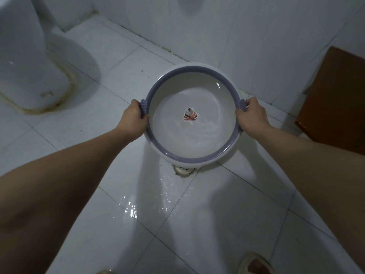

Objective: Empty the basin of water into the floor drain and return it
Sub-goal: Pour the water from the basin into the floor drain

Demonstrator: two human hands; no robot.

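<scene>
A round white basin (pixel 207 141) with a purple rim and a leaf picture at its bottom hangs above the white tiled floor, tilted toward me. Water pools in its near, lower part. My left hand (pixel 133 118) grips the purple handle on the basin's left side. My right hand (pixel 251 115) grips the handle on the right side. The floor drain (pixel 183 171) sits just under the basin's near edge, half hidden by it. Wet patches shine on the tiles (pixel 130 209) in front of the drain.
A white toilet (pixel 29 62) stands at the left, its base stained. A brown wooden cabinet (pixel 335 99) is at the right against the tiled wall (pixel 256 36). A slipper (pixel 254 264) shows at the bottom edge.
</scene>
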